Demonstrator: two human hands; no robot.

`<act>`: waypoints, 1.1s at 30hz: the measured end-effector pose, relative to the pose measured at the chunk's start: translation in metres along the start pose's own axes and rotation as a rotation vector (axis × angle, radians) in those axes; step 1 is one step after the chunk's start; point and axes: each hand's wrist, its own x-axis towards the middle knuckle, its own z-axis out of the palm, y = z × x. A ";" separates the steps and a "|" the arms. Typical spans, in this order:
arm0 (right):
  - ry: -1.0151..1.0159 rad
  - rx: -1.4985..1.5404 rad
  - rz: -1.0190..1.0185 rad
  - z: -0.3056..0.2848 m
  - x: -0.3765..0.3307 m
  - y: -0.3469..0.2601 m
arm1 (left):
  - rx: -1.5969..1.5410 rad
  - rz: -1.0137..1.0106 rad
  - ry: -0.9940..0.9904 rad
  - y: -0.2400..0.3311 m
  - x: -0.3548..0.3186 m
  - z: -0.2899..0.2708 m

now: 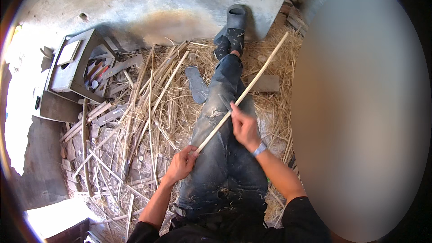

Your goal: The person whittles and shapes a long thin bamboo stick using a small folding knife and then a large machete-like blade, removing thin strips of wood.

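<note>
A long pale bamboo or wooden stick slants across my outstretched legs, from lower left to upper right. Its lower end is in my closed left hand, above my thigh. Near the middle of the stick, my right hand is closed with the thumb along the stick. From its fingers a narrow dark blade sticks out against the stick; its handle is hidden in the grip. Pale shavings cling to my trousers.
Straw-like shavings and long split strips cover the floor around my legs. A grey sock lies beside my knee. At the left stands a worn wooden stool-like box with tools inside. A wall rises beyond my feet. A large blurred patch covers the right side.
</note>
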 end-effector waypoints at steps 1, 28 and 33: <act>-0.040 -0.014 0.022 -0.003 -0.008 -0.001 | 0.001 -0.009 -0.005 -0.001 -0.004 0.001; -0.089 -0.038 -0.320 -0.015 -0.028 0.001 | -0.438 -0.131 -0.143 -0.007 0.013 0.017; -0.133 0.453 -0.045 -0.021 -0.052 -0.014 | -0.466 -0.107 -0.137 -0.013 -0.002 0.010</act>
